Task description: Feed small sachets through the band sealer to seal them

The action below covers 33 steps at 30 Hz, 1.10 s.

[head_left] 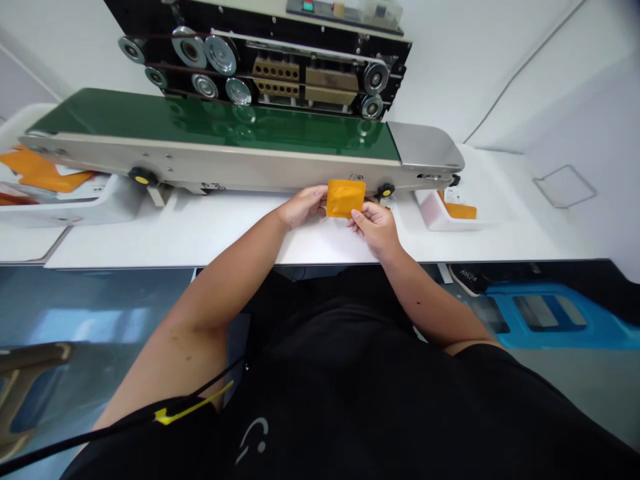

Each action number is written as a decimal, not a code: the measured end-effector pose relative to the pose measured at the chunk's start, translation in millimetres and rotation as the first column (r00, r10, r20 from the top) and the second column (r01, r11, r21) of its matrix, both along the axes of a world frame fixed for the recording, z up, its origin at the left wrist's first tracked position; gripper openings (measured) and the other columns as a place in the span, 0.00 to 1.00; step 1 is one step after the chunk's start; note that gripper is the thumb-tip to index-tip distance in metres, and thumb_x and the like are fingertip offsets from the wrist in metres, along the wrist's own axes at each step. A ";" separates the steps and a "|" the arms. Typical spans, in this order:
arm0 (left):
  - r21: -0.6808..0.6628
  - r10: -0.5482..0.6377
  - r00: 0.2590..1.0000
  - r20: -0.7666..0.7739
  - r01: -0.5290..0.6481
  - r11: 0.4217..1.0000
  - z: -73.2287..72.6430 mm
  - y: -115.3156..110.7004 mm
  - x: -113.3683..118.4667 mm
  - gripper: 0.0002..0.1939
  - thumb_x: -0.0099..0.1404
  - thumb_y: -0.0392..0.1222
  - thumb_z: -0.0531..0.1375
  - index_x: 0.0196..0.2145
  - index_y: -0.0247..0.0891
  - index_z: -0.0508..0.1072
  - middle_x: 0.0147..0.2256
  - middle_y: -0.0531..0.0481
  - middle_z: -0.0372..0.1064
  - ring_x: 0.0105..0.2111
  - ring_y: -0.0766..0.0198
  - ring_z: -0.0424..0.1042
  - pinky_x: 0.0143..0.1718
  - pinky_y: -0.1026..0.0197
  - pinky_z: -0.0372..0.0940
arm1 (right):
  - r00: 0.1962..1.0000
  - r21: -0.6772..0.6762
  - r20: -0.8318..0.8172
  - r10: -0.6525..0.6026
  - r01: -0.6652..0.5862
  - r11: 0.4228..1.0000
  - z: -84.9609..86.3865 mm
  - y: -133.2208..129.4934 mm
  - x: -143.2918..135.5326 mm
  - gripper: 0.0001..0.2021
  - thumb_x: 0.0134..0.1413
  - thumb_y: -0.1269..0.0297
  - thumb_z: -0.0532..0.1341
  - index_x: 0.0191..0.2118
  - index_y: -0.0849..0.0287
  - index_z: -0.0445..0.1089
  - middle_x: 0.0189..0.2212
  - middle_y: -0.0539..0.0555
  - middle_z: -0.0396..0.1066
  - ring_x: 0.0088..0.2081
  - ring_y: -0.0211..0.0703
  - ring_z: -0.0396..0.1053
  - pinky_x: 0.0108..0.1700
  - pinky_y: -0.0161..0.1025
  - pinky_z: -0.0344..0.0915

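Note:
A small square orange pouch [346,198] is held up between my two hands, just in front of the conveyor's side. My left hand [305,205] pinches its left edge. At the lower right corner, my right hand [376,225] grips it with the thumb on the front face and the fingers behind. Behind the pouch runs the sealing machine's green conveyor belt [200,127]. Whether the pouch is filled or sealed, I cannot tell.
Rollers and brass blocks of the sealing machine [280,79] stand behind the belt. A white bin [107,203] with orange pouches is at the left, a smaller white tray [433,213] at the right. A blue stool [565,317] stands below the white table [240,233].

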<state>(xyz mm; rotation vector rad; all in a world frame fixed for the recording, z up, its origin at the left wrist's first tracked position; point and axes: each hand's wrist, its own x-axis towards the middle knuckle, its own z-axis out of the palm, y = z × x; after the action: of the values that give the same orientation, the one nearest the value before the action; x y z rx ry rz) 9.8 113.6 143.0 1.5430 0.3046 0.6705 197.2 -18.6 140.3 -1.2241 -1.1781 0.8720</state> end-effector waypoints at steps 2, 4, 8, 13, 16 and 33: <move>-0.079 -0.094 0.996 -0.001 0.094 0.992 -1.9 4.7 0.4 0.43 0.60 0.80 0.57 0.46 0.34 0.77 0.39 0.39 0.77 0.32 0.61 0.74 0.28 0.63 0.62 | 1.000 0.045 0.001 -0.026 0.026 0.999 22.0 1.4 9.0 0.20 0.55 0.42 0.70 0.35 0.55 0.73 0.26 0.49 0.75 0.23 0.34 0.66 0.24 0.33 0.62; -0.115 -0.165 0.986 -0.005 0.163 0.980 -3.3 8.7 -0.2 0.43 0.61 0.80 0.57 0.47 0.33 0.78 0.38 0.38 0.77 0.31 0.62 0.73 0.27 0.63 0.61 | 0.998 0.087 -0.003 -0.057 0.057 0.995 49.7 6.6 19.2 0.19 0.54 0.44 0.71 0.37 0.56 0.74 0.25 0.48 0.74 0.22 0.33 0.65 0.22 0.32 0.60; -0.107 -0.185 0.983 -0.018 0.182 0.977 -4.7 12.2 -3.5 0.41 0.65 0.76 0.56 0.46 0.30 0.78 0.37 0.39 0.77 0.29 0.63 0.72 0.26 0.64 0.58 | 0.992 0.164 -0.042 -0.115 0.121 0.979 104.1 30.3 43.9 0.15 0.55 0.50 0.72 0.38 0.56 0.75 0.23 0.47 0.73 0.21 0.31 0.64 0.21 0.30 0.58; -0.068 -0.193 0.980 -0.052 0.189 0.980 -5.1 13.1 -7.6 0.40 0.67 0.75 0.55 0.46 0.29 0.78 0.35 0.39 0.76 0.27 0.65 0.70 0.27 0.63 0.60 | 0.969 0.141 -0.132 -0.207 0.226 0.964 145.7 74.2 75.9 0.01 0.57 0.69 0.65 0.35 0.59 0.74 0.20 0.47 0.71 0.19 0.30 0.63 0.20 0.27 0.57; -0.050 -0.187 0.979 -0.080 0.183 0.982 -5.1 14.2 -9.4 0.39 0.67 0.74 0.56 0.44 0.29 0.79 0.34 0.40 0.76 0.26 0.66 0.68 0.28 0.63 0.61 | 0.955 0.035 -0.170 -0.245 0.254 0.966 154.4 97.7 86.4 0.05 0.52 0.78 0.62 0.33 0.61 0.72 0.18 0.48 0.70 0.19 0.30 0.63 0.21 0.26 0.58; 0.027 -0.179 0.976 -0.122 0.183 0.983 -5.4 11.8 -11.0 0.38 0.68 0.72 0.58 0.42 0.28 0.81 0.31 0.39 0.77 0.28 0.65 0.69 0.28 0.63 0.60 | 0.888 -0.230 -0.259 -0.380 0.326 0.917 145.6 156.8 95.5 0.15 0.44 0.84 0.62 0.25 0.57 0.59 0.15 0.45 0.61 0.16 0.29 0.57 0.17 0.24 0.55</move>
<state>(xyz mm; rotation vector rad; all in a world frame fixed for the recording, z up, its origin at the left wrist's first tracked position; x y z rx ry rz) -1.2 125.3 137.6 1.6289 0.2380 0.4441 292.8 138.3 285.8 -1.3465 -0.6136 0.8605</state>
